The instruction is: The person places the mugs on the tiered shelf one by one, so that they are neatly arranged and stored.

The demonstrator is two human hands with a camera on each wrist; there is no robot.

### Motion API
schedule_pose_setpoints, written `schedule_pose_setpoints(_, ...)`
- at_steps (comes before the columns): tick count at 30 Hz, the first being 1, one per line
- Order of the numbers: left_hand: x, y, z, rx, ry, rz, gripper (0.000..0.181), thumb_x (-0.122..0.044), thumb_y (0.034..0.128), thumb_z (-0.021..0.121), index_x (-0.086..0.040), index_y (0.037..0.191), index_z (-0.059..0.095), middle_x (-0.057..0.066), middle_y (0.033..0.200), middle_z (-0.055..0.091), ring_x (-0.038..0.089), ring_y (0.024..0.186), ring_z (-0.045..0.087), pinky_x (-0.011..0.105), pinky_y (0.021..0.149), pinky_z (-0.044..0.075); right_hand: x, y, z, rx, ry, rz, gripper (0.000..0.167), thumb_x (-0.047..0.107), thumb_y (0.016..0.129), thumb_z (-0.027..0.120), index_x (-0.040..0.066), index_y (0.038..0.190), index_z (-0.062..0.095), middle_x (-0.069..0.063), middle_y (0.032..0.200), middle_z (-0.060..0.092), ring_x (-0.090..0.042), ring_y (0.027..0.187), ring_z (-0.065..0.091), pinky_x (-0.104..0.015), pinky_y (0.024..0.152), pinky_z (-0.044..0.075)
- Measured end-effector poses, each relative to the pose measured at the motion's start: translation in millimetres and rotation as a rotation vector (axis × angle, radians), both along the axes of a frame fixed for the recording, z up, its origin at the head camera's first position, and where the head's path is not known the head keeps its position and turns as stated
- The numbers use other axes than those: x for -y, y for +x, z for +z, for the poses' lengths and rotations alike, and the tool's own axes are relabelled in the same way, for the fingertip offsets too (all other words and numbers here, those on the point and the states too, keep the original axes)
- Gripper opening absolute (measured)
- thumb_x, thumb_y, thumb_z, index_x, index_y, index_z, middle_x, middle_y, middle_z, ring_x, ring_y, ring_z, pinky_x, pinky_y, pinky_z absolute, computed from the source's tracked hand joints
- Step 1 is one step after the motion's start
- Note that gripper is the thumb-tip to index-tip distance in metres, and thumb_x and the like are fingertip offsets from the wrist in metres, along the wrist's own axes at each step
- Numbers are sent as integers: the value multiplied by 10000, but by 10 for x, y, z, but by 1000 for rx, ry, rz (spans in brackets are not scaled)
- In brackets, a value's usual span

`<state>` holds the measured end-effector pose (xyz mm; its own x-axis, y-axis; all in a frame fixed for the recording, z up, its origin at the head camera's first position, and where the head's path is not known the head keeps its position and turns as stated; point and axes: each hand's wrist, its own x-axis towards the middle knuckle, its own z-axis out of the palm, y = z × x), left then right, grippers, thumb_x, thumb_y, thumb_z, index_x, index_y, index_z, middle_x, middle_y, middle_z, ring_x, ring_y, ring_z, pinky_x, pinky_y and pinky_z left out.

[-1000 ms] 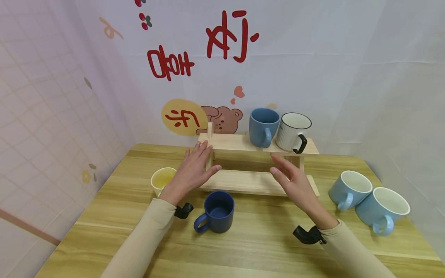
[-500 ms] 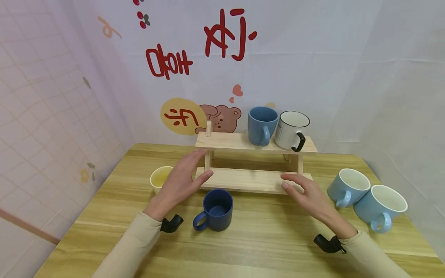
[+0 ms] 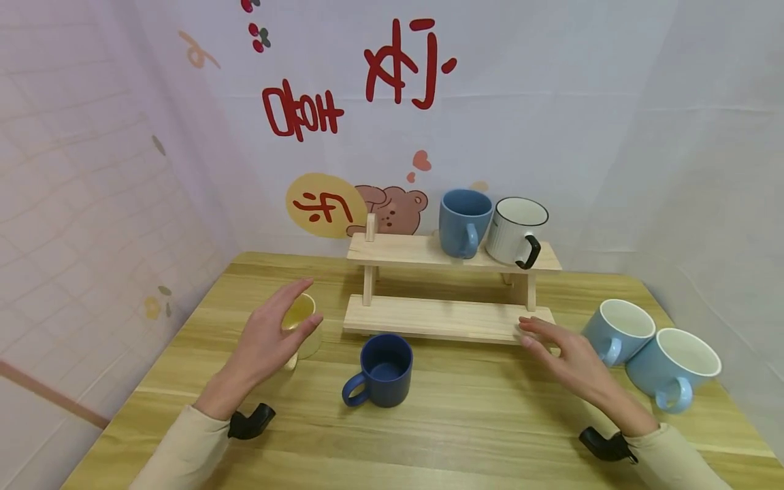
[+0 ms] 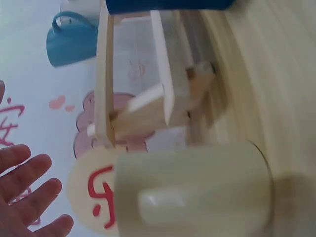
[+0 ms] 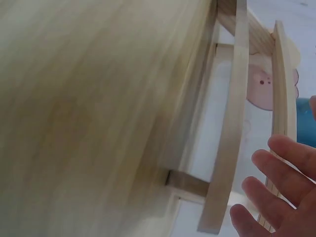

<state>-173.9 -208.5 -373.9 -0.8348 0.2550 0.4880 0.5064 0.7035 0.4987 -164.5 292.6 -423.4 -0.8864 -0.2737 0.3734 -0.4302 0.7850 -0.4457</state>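
My left hand (image 3: 265, 341) hovers by the yellow mug (image 3: 309, 337), partly covering it, its fingers spread and holding nothing. In the left wrist view the pale yellow mug (image 4: 197, 192) stands close to the fingers (image 4: 37, 190), apart from them. My right hand (image 3: 569, 357) is over the right end of the wooden rack's lower shelf (image 3: 447, 318), fingers loosely extended and nothing held. In the right wrist view, the fingers (image 5: 271, 197) show in front of the rack (image 5: 232, 123). Between the hands a dark blue mug (image 3: 387, 381) stands upright, handle to the left.
On the rack's upper shelf (image 3: 404, 249) stand a blue mug (image 3: 463, 224) and a white mug (image 3: 511, 235) with a black handle. Two light blue mugs (image 3: 618, 333) stand at the right of the table (image 3: 429, 449). A printed cloth (image 3: 551, 136) hangs behind.
Both hands have drawn back from the rack. The left hand has moved left and down to the yellow mug; the right hand has moved right and down. The mugs stay put.
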Motion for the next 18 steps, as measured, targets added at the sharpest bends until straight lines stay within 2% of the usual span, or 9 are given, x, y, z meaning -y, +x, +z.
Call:
schedule_pose_setpoints(3, 152, 43, -48, 3, 40, 11, 576, -266, 1003, 703, -74, 1512, 514, 175, 1487, 551, 420, 1362, 513, 648, 1070, 416, -25, 3, -29, -1, 23, 3, 342, 234, 1025, 675, 76, 1326, 705, -109, 1399, 655, -404, 1312, 578, -385, 924, 508)
schedule_pose_setpoints(9, 378, 128, -133, 38, 93, 49, 541, -235, 1014, 690, -78, 1503, 523, 182, 1471, 556, 444, 1367, 489, 672, 1050, 400, -56, 14, -70, 28, 77, 26, 369, 271, 1026, 677, 72, 1336, 695, -117, 1420, 638, -423, 1350, 538, -508, 977, 487)
schedule_pose_setpoints(12, 470, 172, -182, 59, 117, 71, 506, -226, 1024, 673, -45, 1477, 541, 191, 1449, 566, 447, 1348, 495, 659, 1044, 397, -68, 12, -93, 39, 90, 36, 366, 278, 1020, 686, 71, 1321, 702, -127, 1431, 628, -431, 1365, 521, -411, 1042, 468)
schedule_pose_setpoints(14, 528, 207, -215, 86, 123, 87, 492, -232, 1037, 658, -33, 1472, 543, 174, 1445, 573, 424, 1335, 510, 529, 1076, 418, -72, 9, -107, 38, 94, 39, 366, 277, 1016, 692, 68, 1316, 703, -127, 1439, 622, -433, 1370, 515, -408, 1056, 463)
schedule_pose_setpoints(16, 583, 241, -255, 111, 137, 96, 480, -227, 1047, 644, -20, 1468, 541, 169, 1431, 584, 376, 1314, 531, 335, 1090, 424, -71, 11, -114, 39, 96, 39, 369, 279, 1014, 693, 65, 1314, 703, -128, 1444, 618, -432, 1372, 513, -429, 1058, 462)
schedule_pose_setpoints(18, 629, 274, -292, 136, 165, 98, 465, -200, 1053, 633, -2, 1463, 541, 175, 1410, 605, 283, 1278, 572, 141, 1035, 400, -68, 13, -119, 42, 99, 42, 372, 284, 1015, 692, 66, 1316, 702, -128, 1449, 613, -430, 1375, 511, -489, 1041, 462)
